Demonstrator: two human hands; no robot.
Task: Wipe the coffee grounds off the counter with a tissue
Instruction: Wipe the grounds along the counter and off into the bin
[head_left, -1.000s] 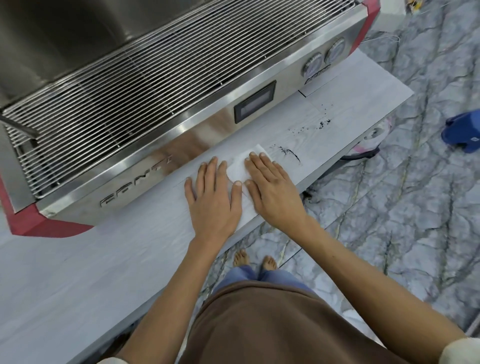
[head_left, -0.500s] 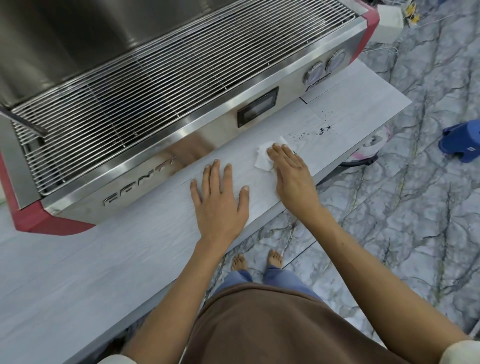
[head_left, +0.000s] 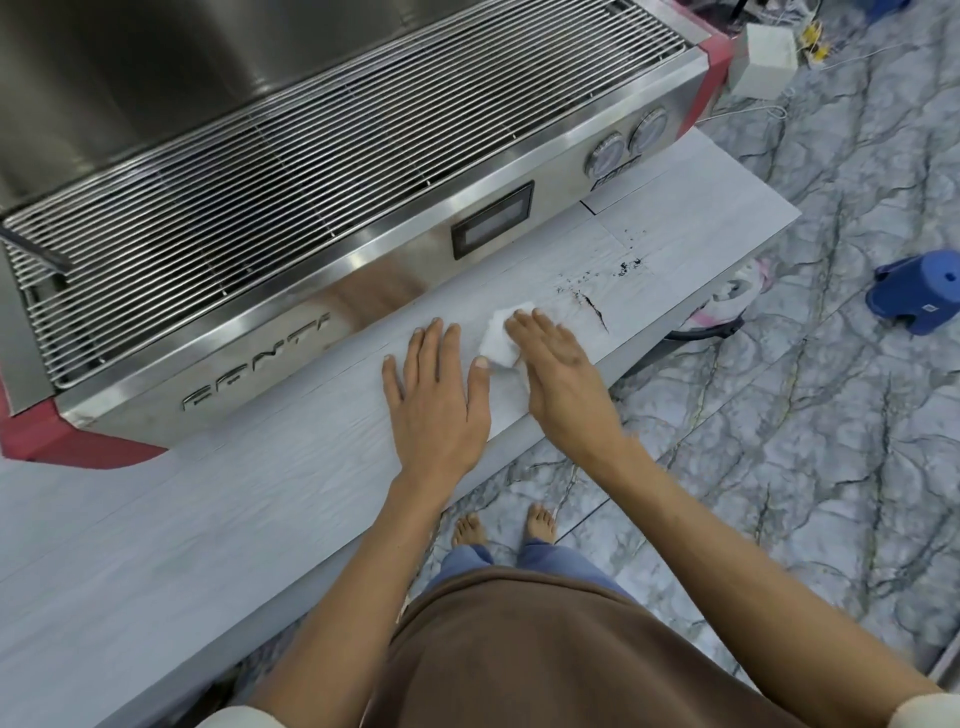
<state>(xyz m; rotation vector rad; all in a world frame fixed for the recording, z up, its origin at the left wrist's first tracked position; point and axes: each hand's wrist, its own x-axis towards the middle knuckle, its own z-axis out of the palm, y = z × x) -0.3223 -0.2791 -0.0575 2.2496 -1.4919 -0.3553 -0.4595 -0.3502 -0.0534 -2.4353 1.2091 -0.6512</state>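
A white tissue (head_left: 500, 343) lies on the pale grey counter (head_left: 218, 499), pressed flat under my right hand (head_left: 558, 374). Just right of that hand a dark streak of coffee grounds (head_left: 595, 310) runs toward the counter's front edge, and more loose grounds (head_left: 623, 267) are scattered farther right. My left hand (head_left: 436, 400) rests flat on the counter with its fingers spread, its thumb touching the tissue's left edge. It holds nothing.
A large steel espresso machine (head_left: 322, 208) with a wire grille and red corners fills the counter behind my hands. The counter ends at the right, near a blue stool (head_left: 917, 291) on the marble-patterned floor. A white box (head_left: 763, 60) with cables lies at the back right.
My right hand swept the tissue right over the grounds, then drew it back left beside my left hand, leaving a dark streak. My left hand stayed flat.
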